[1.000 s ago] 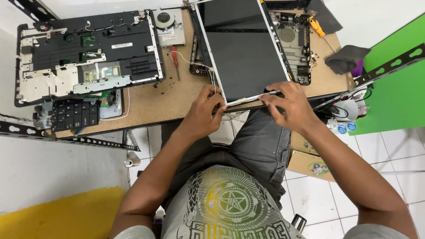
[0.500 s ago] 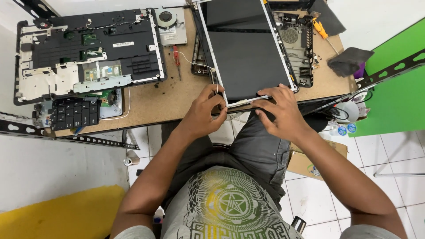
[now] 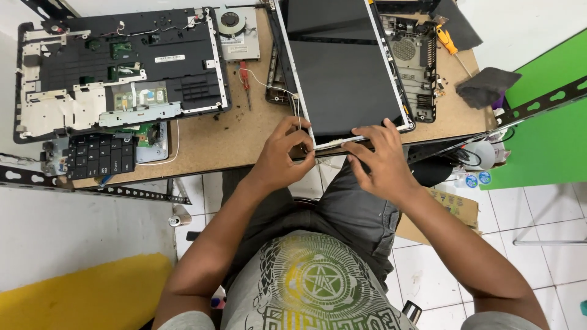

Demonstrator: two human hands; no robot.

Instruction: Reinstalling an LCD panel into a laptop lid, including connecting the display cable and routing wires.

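The teardown looks far along: the black plastic laptop base shell [image 3: 122, 67] lies gutted at the far left of the brown wooden bench [image 3: 208, 137], while the dark flat display panel [image 3: 342, 67] lies bare at the near edge. There the left hand [image 3: 278, 156] pinches its near-left corner and the right hand [image 3: 382, 162] rests spread fingers [image 3: 373, 135] on its near edge. A white rectangular label [image 3: 169, 58] sits on the shell, and a brown cardboard box [image 3: 449, 208] stands on the floor at right.
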